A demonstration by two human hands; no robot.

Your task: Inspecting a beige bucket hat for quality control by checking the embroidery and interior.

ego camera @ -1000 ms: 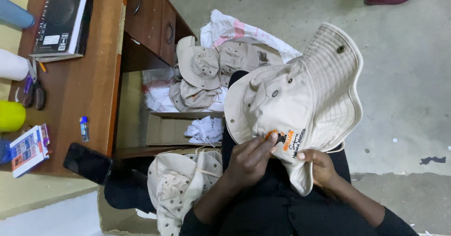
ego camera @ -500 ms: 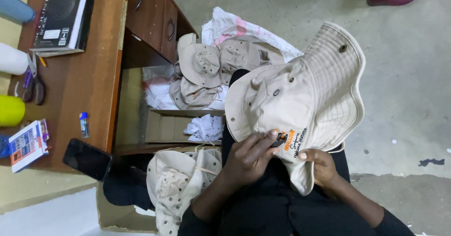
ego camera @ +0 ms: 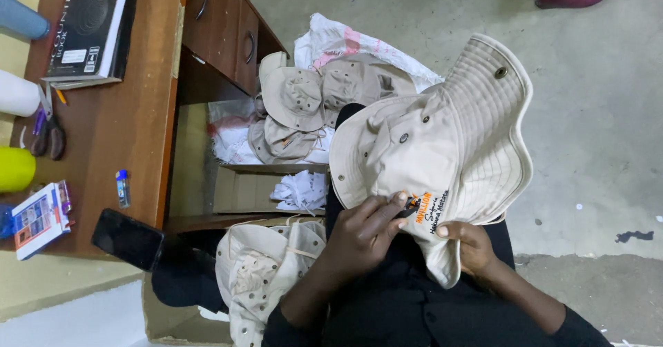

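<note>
Here, past the wooden desk and the pile of hats, my left hand pinches the beige bucket hat on my lap at its embroidery, my right hand gripping its brim close beside.

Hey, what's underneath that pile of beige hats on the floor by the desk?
The pile of beige hats lies on a white plastic bag and crumpled white wrapping. Whatever sits beneath those is covered, so I cannot tell.
</note>
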